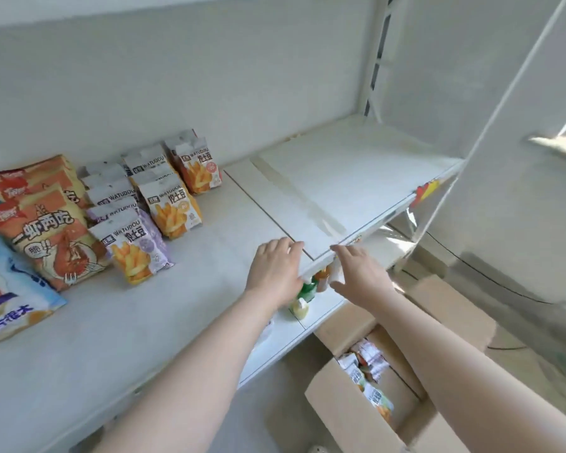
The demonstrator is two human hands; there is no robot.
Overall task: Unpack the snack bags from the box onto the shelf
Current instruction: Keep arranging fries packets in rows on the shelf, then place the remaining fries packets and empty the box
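My left hand (275, 269) and my right hand (356, 274) hold a small bunch of snack bags (309, 291) between them at the front edge of the white shelf (183, 305). Green, orange and yellow print shows between the hands; the rest is hidden by fingers and the shelf edge. Below on the right, the open cardboard box (337, 407) stands on the floor with several more snack bags (370, 364) inside. Rows of small fries bags (170, 210) stand on the shelf's left part.
Large orange shrimp-cracker bags (49, 230) and a blue chip bag (10, 302) lie at the far left. The right shelf panel (347, 178) is bare, with a red and yellow tag (425, 189) on its front edge. A white upright post (490, 119) rises at right.
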